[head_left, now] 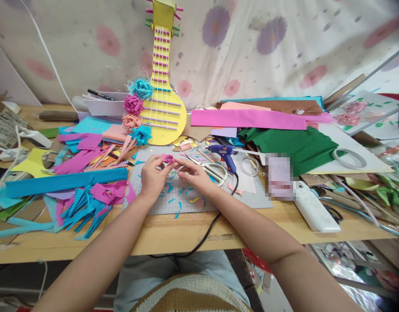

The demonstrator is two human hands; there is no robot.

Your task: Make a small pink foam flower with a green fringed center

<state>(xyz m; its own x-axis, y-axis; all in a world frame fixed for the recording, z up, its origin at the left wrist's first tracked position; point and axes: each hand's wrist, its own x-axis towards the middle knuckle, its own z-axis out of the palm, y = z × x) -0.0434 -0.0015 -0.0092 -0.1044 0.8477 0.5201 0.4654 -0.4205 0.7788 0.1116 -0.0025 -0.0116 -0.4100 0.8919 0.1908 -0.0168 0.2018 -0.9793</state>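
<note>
Between my two hands, above the cutting mat (154, 207), is a small rolled piece of magenta crepe paper (168, 158). My left hand (154, 175) pinches it from the left with closed fingers. The fingertips of my right hand (194, 175) come together at its right edge, thumb and index bent inward. Just beyond my right hand lie scissors (215, 172) with pale handles and a blue hot glue gun (224, 156). Small blue paper scraps (170, 188) are scattered on the mat below my hands.
A yellow paper lute (167, 117) with paper flowers (133, 105) stands at the back. Cut crepe strips (69, 180) pile up on the left. Pink paper (248, 119), green crepe paper (293, 149), a tape roll (349, 158) and a white power strip (316, 208) lie right. The glue gun's black cord (209, 232) crosses the table edge.
</note>
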